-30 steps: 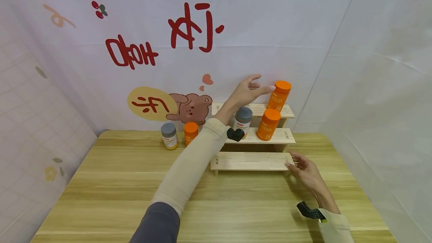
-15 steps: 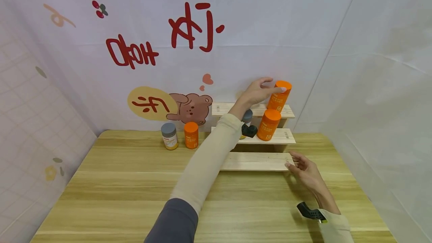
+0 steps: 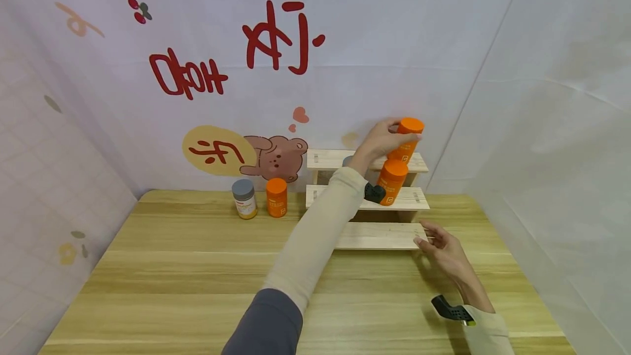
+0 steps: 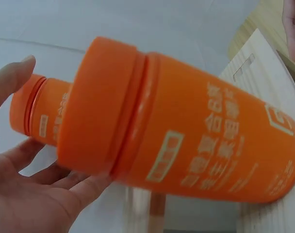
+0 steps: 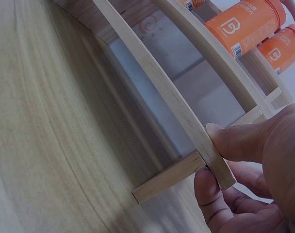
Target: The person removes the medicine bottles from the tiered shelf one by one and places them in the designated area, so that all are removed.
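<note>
My left hand (image 3: 382, 140) reaches to the top step of a wooden tiered rack (image 3: 374, 235). Its thumb crosses the front of the upper orange bottle (image 3: 409, 125), with the fingers round the back. In the left wrist view that upper bottle (image 4: 38, 111) is partly hidden by a nearer orange bottle (image 4: 186, 126), which stands on the middle step. A grey-capped bottle (image 3: 347, 161) beside it is mostly covered by the left arm. My right hand (image 3: 447, 253) pinches the right end of the rack's lowest board (image 5: 162, 87), thumb on top and fingers underneath.
Left of the rack, a grey-capped bottle (image 3: 245, 199) and a smaller orange bottle (image 3: 277, 198) stand upright on the wooden table (image 3: 197, 278). A printed white cloth (image 3: 384, 32) hangs close behind the rack.
My left hand has moved rightward and slightly down, from beside the upper orange bottle to round it. That bottle stays on the top step. The right hand keeps its hold on the lowest board.
</note>
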`<state>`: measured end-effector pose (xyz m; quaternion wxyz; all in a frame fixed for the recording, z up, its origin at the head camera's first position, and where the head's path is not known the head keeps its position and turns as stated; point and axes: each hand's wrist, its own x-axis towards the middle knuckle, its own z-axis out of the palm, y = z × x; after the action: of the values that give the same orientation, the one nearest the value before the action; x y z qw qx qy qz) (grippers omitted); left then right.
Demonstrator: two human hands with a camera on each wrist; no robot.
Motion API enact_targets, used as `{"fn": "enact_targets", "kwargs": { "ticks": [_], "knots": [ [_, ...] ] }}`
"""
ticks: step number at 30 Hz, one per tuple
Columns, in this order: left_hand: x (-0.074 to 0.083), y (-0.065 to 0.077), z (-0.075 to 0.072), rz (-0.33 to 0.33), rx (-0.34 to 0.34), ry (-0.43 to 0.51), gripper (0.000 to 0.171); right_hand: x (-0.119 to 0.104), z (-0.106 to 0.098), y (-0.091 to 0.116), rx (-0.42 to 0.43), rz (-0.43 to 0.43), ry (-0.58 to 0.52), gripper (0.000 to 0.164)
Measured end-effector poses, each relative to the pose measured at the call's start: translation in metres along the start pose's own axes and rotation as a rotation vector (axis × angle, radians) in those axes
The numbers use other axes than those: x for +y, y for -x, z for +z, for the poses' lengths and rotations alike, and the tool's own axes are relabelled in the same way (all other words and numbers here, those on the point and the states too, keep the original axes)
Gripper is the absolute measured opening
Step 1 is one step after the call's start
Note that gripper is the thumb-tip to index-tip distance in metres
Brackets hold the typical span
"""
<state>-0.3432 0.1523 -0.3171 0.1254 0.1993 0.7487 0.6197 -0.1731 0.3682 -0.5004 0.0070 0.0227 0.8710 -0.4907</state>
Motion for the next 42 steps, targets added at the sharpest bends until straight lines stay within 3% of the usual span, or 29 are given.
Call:
{"fn": "enact_targets", "kwargs": {
  "ticks": [7,15,32,42],
  "knots": [
    [-0.002,-0.003,0.01,0.006,0.096,-0.1,0.061,-0.002,0.001,0.001,-0.002,0.004,-0.013,0.064],
    [0.0,-0.001,0.011,0.013,0.127,-0.102,0.06,-0.002,0.0,0.0,0.004,0.001,0.019,0.065],
    [0.008,0.01,-0.007,0.032,0.138,-0.094,0.061,-0.004,0.0,-0.001,-0.001,0.005,0.017,0.066],
    [0.011,0.02,-0.023,0.079,0.139,-0.085,0.064,-0.002,0.001,0.001,0.005,-0.01,0.0,0.066]
  ]
}}
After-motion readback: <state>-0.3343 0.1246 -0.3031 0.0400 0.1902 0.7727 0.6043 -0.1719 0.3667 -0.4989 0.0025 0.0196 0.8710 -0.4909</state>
